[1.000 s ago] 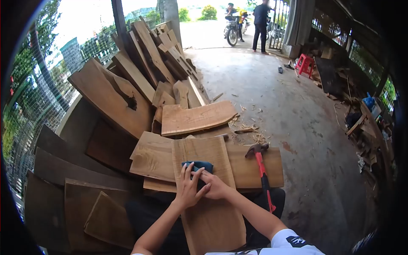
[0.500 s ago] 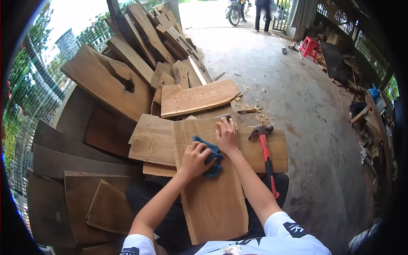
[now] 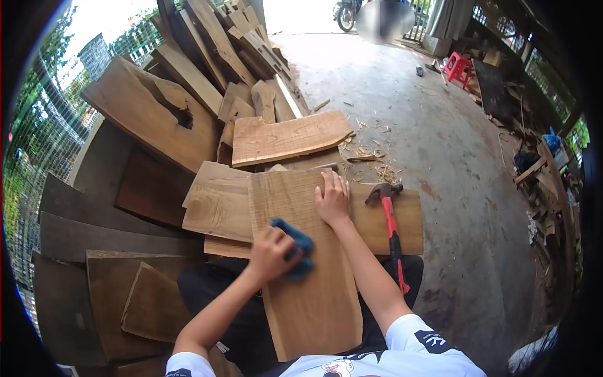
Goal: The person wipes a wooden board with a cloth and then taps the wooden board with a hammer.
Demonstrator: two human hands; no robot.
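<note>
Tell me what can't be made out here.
Head view, all:
Board under the blue cloth: hidden by the cloth and left hand.
Motorcycle: upper part cut off by the top edge.
Whatever the blurred patch covers: masked.
Shirt print: cut off by the bottom edge.

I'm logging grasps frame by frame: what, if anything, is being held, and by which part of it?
A blue cloth, bunched at its left side under the left hand; the right hand rests on the wooden board.
</note>
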